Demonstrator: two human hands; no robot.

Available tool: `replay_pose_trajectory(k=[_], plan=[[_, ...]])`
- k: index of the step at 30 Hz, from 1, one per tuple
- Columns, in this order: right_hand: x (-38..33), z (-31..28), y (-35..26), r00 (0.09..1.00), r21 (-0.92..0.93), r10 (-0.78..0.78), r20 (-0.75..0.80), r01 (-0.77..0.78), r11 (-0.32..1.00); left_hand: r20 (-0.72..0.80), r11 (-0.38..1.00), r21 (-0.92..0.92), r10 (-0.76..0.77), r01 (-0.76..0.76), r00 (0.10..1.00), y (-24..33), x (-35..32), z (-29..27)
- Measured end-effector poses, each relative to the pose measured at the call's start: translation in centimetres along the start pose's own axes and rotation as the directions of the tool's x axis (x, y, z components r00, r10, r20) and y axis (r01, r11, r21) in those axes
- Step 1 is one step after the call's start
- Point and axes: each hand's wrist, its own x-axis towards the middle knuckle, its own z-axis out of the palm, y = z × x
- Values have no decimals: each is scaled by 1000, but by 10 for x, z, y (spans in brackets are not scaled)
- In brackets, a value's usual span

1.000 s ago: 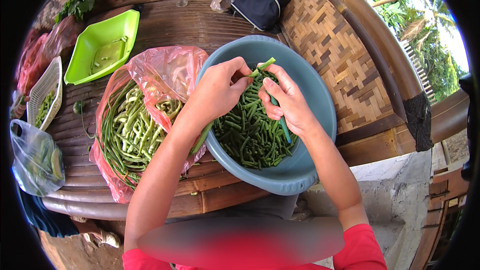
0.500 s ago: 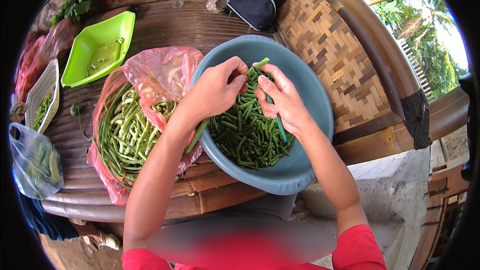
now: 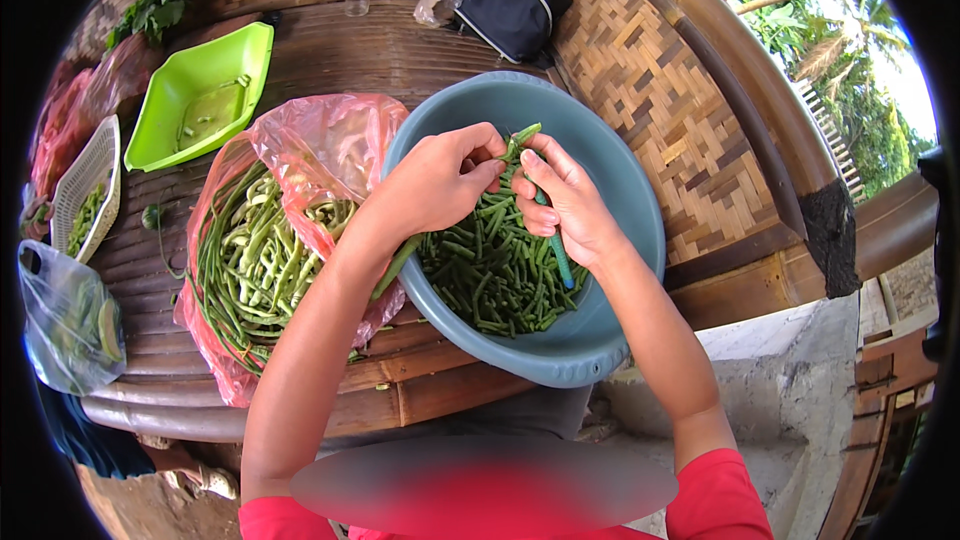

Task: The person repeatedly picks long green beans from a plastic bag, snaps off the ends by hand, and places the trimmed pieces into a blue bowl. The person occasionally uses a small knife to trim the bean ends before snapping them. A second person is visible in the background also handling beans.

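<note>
Over a large grey-blue basin (image 3: 628, 220), both my hands work close together. My left hand (image 3: 440, 180) is closed on green long beans (image 3: 522, 137), whose tips poke out between my two hands; one stretch trails below my left wrist. My right hand (image 3: 565, 195) is curled around a knife with a teal handle (image 3: 561, 258), its thumb and fingertips up by the bean tips. The blade is hard to make out. Beneath them lie many cut bean pieces (image 3: 495, 285) in the basin. To the left, a red plastic bag (image 3: 325, 140) holds whole long beans (image 3: 262, 240).
On the slatted bamboo table (image 3: 330, 50) are a bright green tray (image 3: 150, 130), a white basket (image 3: 112, 180), a clear bag of vegetables (image 3: 70, 325) and leafy greens (image 3: 152, 10). A black backpack (image 3: 505, 5) sits behind the basin, beside a woven bamboo wall (image 3: 660, 90).
My left hand has shifted slightly to the right, and the bean tips have moved a little with it. My right hand stays almost in place with the knife.
</note>
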Motion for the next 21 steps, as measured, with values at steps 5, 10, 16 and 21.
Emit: replay_pose_trajectory(k=[5,10,16,21], plan=[[1,-2,0,1000,60,5,27,-7,998,-29,999,-32,31,-32,999,0,0,1],[3,-6,5,999,80,-32,2,31,996,25,997,-78,15,-13,1000,-1,0,0],[6,-11,0,989,24,-91,-119,94,995,20,990,-127,-52,54,998,0,0,0],[-4,-7,-3,996,-22,-80,45,81,996,37,976,-200,-84,89,996,2,0,-2]])
